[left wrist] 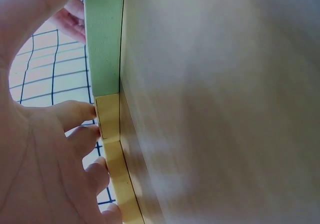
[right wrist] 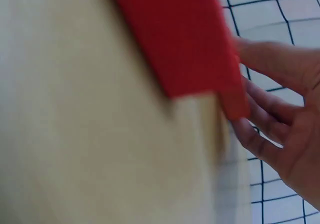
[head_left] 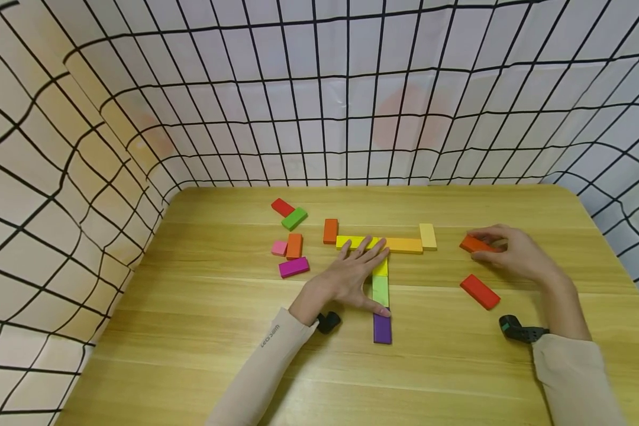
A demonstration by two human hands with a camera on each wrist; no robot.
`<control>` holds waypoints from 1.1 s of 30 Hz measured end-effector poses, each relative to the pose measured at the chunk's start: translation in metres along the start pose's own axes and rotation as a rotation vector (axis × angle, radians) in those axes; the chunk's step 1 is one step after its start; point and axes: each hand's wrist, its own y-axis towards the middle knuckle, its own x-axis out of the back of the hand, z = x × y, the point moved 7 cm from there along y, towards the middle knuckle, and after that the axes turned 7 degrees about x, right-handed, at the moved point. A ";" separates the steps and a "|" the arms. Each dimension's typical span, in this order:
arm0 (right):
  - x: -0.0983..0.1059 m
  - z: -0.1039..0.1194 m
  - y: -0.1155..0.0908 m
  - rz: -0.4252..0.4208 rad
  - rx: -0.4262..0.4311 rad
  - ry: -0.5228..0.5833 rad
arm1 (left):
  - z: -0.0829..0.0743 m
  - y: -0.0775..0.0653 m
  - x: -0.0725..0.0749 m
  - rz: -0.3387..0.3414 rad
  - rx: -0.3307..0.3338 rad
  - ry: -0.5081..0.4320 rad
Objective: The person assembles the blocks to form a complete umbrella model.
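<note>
My left hand [head_left: 348,283] lies spread over a T-shaped layout of flat wooden blocks. Its fingertips rest on the yellow blocks [head_left: 346,242], and the thumb touches the top of the purple block [head_left: 382,330]. Between these sits a light green block [head_left: 380,293], seen edge-on as a green block [left wrist: 105,44] in the left wrist view. Off to the right, my right hand [head_left: 516,254] pinches an orange-red block [head_left: 475,244] between thumb and fingers. A red block [head_left: 480,291] lies on the table nearer me and looms large as a red block [right wrist: 180,39] in the right wrist view.
An orange-yellow block [head_left: 403,245] and a pale yellow block [head_left: 428,236] continue the crossbar; an orange block [head_left: 331,231] stands at its left end. Further left are loose green [head_left: 294,219], magenta [head_left: 294,267] and other blocks. Black netting [head_left: 346,77] surrounds the wooden table [head_left: 191,331].
</note>
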 end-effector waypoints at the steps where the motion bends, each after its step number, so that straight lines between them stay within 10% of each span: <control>1: 0.000 0.000 -0.001 0.015 0.007 0.011 | 0.000 0.000 0.000 0.000 0.000 0.002; 33: -0.006 0.014 0.011 -0.030 -0.059 -0.019 | -0.001 0.000 -0.001 0.010 -0.010 -0.005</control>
